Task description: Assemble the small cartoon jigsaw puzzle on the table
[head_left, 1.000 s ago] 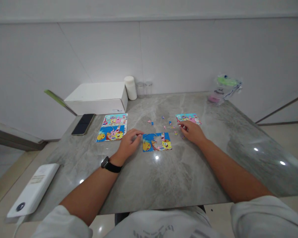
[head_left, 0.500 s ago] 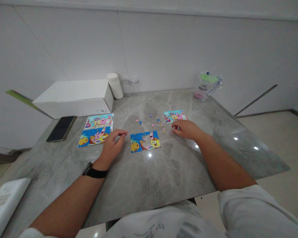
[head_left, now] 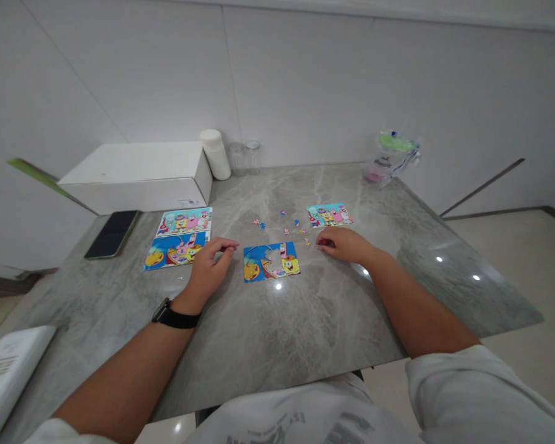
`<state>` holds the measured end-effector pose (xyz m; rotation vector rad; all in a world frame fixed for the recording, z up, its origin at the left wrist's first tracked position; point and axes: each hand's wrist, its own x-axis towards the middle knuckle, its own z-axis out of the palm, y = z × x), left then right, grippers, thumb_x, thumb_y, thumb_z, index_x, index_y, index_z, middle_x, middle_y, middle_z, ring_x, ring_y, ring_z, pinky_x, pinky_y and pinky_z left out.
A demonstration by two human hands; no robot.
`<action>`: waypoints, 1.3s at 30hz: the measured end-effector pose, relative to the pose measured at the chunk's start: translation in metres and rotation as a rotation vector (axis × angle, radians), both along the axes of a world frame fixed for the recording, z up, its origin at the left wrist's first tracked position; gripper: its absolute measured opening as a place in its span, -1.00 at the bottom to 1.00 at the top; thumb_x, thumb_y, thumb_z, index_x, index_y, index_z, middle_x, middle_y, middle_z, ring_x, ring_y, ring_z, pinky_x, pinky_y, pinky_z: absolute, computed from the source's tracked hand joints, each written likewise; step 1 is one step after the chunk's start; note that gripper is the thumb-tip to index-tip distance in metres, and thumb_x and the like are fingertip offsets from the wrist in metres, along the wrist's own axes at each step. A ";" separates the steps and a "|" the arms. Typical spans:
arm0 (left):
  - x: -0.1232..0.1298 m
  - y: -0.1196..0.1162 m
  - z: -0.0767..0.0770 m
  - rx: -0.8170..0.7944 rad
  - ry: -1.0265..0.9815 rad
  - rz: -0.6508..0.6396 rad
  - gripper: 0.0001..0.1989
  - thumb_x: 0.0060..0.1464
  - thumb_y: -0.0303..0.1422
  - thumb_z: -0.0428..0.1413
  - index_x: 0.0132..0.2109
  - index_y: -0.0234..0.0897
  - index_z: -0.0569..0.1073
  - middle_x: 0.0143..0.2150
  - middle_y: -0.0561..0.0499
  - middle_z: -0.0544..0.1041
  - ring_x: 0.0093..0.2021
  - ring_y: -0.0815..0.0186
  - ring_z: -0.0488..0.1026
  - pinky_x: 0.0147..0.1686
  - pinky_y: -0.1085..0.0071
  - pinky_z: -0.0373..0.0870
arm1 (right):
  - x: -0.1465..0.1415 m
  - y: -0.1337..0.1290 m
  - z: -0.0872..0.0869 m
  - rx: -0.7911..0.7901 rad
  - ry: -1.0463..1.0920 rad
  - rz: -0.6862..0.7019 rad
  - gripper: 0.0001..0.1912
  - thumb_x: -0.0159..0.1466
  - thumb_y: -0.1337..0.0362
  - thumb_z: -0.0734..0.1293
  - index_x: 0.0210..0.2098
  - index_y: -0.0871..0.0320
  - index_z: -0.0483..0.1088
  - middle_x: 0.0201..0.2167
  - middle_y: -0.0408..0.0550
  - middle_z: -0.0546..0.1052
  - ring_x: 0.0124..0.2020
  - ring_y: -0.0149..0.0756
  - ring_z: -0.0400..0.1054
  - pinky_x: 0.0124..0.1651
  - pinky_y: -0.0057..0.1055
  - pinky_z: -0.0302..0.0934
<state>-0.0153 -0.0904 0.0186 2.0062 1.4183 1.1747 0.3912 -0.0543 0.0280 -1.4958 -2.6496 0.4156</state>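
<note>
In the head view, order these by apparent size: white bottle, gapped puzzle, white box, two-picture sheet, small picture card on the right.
1. White box
2. Two-picture sheet
3. Gapped puzzle
White bottle and small picture card come last, too alike to rank.

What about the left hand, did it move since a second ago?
Yes: judged against the card, the left hand has shifted left, closer to it, with a gap now beside the puzzle.

White box, dark phone, white bottle, plastic bag
</note>
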 end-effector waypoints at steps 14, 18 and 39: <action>0.000 0.002 -0.004 -0.019 -0.003 -0.027 -0.77 0.29 -0.27 0.07 -0.15 -0.22 0.61 -0.18 -0.02 0.63 -0.14 0.25 0.55 -0.07 0.31 0.51 | -0.034 -0.005 -0.013 0.154 0.062 -0.144 -0.74 0.46 0.17 0.30 -0.01 0.12 0.57 -0.13 0.04 0.60 -0.12 -0.21 0.46 -0.04 -0.36 0.24; 0.000 0.002 -0.005 -0.008 -0.008 -0.032 -0.77 0.30 -0.28 0.07 -0.14 -0.22 0.61 -0.18 -0.01 0.63 -0.14 0.25 0.56 -0.07 0.32 0.51 | -0.028 -0.005 -0.012 0.170 0.053 -0.125 -0.80 0.43 0.19 0.32 -0.08 0.10 0.56 -0.14 0.03 0.60 -0.11 -0.19 0.46 -0.06 -0.35 0.25; 0.000 0.001 -0.006 0.035 -0.039 -0.044 -0.80 0.32 -0.33 0.07 -0.13 -0.20 0.61 -0.19 -0.01 0.62 -0.15 0.25 0.56 -0.12 0.32 0.50 | -0.023 0.000 -0.021 0.267 0.091 -0.079 -0.80 0.43 0.27 0.27 -0.07 0.09 0.53 -0.10 0.05 0.60 -0.08 -0.16 0.47 -0.01 -0.30 0.29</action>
